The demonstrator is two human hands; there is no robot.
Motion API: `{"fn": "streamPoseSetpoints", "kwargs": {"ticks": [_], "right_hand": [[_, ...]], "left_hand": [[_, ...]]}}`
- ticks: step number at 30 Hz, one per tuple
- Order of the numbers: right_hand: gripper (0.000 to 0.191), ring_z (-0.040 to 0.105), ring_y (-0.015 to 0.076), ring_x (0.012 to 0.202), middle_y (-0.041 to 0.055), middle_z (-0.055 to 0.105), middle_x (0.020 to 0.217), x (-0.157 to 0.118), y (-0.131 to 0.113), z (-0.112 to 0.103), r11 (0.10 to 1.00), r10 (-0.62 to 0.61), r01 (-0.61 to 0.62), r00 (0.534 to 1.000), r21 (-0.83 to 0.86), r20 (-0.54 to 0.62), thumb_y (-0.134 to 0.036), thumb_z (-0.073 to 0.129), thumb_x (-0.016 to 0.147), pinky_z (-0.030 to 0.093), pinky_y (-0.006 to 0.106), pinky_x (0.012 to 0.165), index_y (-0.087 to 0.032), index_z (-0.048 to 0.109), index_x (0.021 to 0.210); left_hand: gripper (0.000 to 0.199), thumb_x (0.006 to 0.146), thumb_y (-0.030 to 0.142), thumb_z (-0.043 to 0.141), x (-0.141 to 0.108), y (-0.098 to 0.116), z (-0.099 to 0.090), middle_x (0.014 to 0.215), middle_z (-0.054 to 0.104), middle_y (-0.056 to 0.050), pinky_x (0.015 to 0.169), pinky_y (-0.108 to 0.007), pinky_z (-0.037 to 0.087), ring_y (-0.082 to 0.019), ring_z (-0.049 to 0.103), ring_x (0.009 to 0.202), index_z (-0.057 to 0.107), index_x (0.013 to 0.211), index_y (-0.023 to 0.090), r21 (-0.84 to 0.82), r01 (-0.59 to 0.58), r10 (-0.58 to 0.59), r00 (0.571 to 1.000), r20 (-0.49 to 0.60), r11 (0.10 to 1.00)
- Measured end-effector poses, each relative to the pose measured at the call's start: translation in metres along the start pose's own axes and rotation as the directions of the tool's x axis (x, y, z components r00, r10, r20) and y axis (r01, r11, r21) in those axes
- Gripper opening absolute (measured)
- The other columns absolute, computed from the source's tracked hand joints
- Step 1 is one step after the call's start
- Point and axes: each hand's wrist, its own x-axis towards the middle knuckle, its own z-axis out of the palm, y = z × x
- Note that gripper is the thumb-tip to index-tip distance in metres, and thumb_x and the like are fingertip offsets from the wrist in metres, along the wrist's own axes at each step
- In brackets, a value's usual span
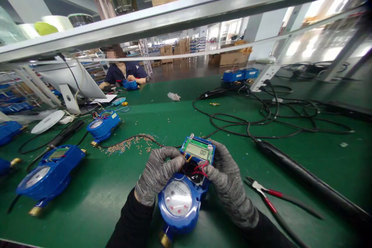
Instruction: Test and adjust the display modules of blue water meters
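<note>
A blue water meter [179, 205] with a round dial stands before me on the green bench. At its far end sits a green circuit board with a lit display [199, 150] that reads about 0.0. My left hand [159, 168], in a grey knit glove, pinches at yellow wires [188, 157] by the board's left edge. On the other side, my gloved right hand [228, 178] wraps the board's housing, its thumb by the red wires [200, 169]. What lies under the fingertips is partly hidden. Red-handled cutting pliers [263, 190] lie right of my right hand.
More blue meters [48, 176] stand at left, near scattered small screws or pins [128, 144]. Black cables [252, 124] coil at right beside a power strip [264, 77]. A metal shelf [162, 13] crosses overhead. Behind a monitor [69, 81], a co-worker [123, 71] handles another meter.
</note>
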Motion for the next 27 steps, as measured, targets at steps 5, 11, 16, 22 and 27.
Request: {"fn": "streamPoseSetpoints", "kwargs": {"ticks": [5, 11, 16, 22, 27], "right_hand": [[0.049, 0.072, 0.0247, 0.102, 0.0028, 0.073, 0.117, 0.002, -0.001, 0.001, 1.0, -0.001, 0.001, 1.0, 0.027, -0.013, -0.032, 0.086, 0.075, 0.06, 0.038, 0.089, -0.032, 0.065, 0.119], [0.049, 0.072, 0.024, 0.098, 0.0031, 0.074, 0.115, 0.002, 0.0, 0.0, 0.999, 0.007, -0.007, 1.0, 0.048, -0.006, -0.033, 0.087, 0.075, 0.06, 0.035, 0.086, -0.031, 0.066, 0.119], [0.047, 0.071, 0.0218, 0.1, 0.0015, 0.073, 0.115, 0.002, 0.002, 0.0, 1.0, 0.021, -0.021, 1.0, 0.008, -0.018, -0.035, 0.086, 0.076, 0.059, 0.033, 0.087, -0.034, 0.065, 0.119], [0.053, 0.064, 0.0245, 0.111, 0.0043, 0.065, 0.125, 0.0, 0.007, -0.002, 0.995, -0.048, 0.043, 0.997, -0.088, -0.055, -0.038, 0.084, 0.078, 0.053, 0.039, 0.097, -0.034, 0.061, 0.125], [0.053, 0.061, 0.0226, 0.113, 0.0026, 0.061, 0.126, 0.0, 0.004, 0.0, 0.985, -0.104, 0.099, 0.994, -0.144, -0.023, -0.041, 0.082, 0.08, 0.051, 0.036, 0.098, -0.037, 0.059, 0.127]], "left_hand": [[0.014, 0.082, 0.033, 0.07, 0.0, -0.004, 0.004, 0.081, 0.069, -0.006, 0.081, -0.037, 0.047, -0.023, 0.061, 0.083, 0.074, 0.077, 0.02, 0.318, -0.141, 0.2, 0.966, -0.162, 0.937], [0.011, 0.082, 0.031, 0.069, 0.001, -0.012, 0.0, 0.087, 0.072, -0.007, 0.09, -0.043, 0.046, -0.025, 0.063, 0.088, 0.074, 0.081, 0.022, 0.426, -0.204, 0.275, 0.955, -0.112, 0.881], [0.012, 0.084, 0.031, 0.068, 0.001, -0.009, 0.001, 0.09, 0.071, -0.007, 0.091, -0.046, 0.047, -0.025, 0.063, 0.09, 0.072, 0.086, 0.02, 0.44, -0.148, 0.242, 0.956, -0.165, 0.886], [0.003, 0.085, 0.023, 0.07, -0.005, -0.006, 0.007, 0.092, 0.07, -0.005, 0.09, -0.04, 0.049, -0.021, 0.064, 0.093, 0.069, 0.085, 0.021, 0.525, -0.355, 0.525, 0.823, -0.216, 0.773], [0.006, 0.085, 0.023, 0.071, -0.006, -0.003, 0.011, 0.084, 0.07, -0.003, 0.081, -0.039, 0.049, -0.02, 0.063, 0.083, 0.071, 0.079, 0.021, 0.67, -0.326, 0.533, 0.837, -0.124, 0.667]]}}
